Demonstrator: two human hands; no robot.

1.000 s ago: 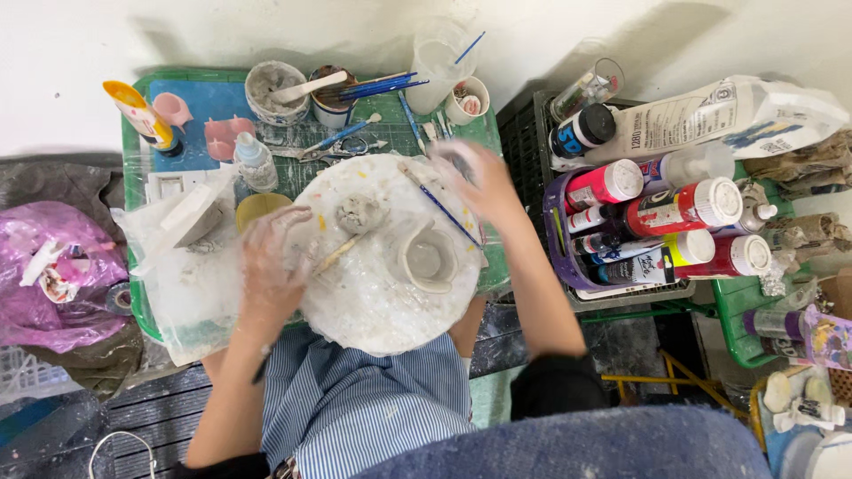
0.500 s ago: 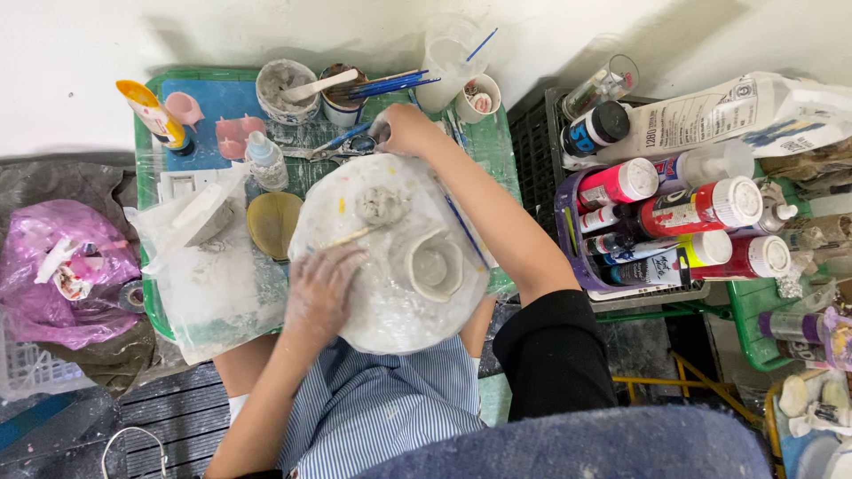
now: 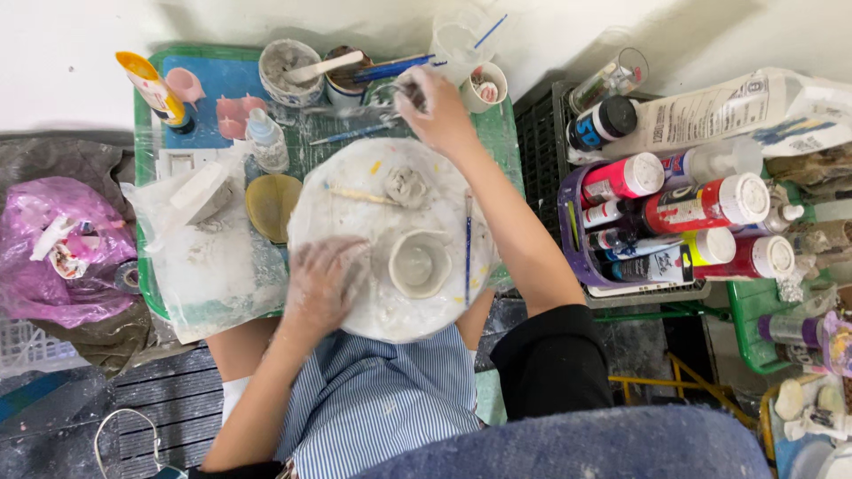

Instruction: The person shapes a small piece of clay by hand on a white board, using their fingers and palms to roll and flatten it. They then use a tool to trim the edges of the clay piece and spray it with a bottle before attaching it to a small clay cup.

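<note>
A round white board (image 3: 355, 173) smeared with clay lies on my lap and on the green tray (image 3: 502, 133). On it stand a small pinched clay cup (image 3: 420, 263) and a grey clay lump (image 3: 406, 186), with a wooden stick (image 3: 359, 193) and a thin blue brush (image 3: 468, 248) lying beside them. My left hand (image 3: 319, 286), coated in clay, rests flat on the board's near left edge, just left of the cup. My right hand (image 3: 437, 111) reaches over the board's far edge. Its fingers are closed on a small metal tool (image 3: 399, 90) among the pots.
On the tray are a clay block in a plastic bag (image 3: 200, 191), a yellow dish (image 3: 271, 206), a dirty water bowl (image 3: 288, 64), cups of brushes (image 3: 346, 80) and a glue bottle (image 3: 153, 89). A purple basket of paint bottles (image 3: 674, 213) stands to the right, a pink bag (image 3: 58, 248) to the left.
My right hand has moved from the board's right side to the far edge and closed on the tool. My left hand has slid down to the board's near left edge.
</note>
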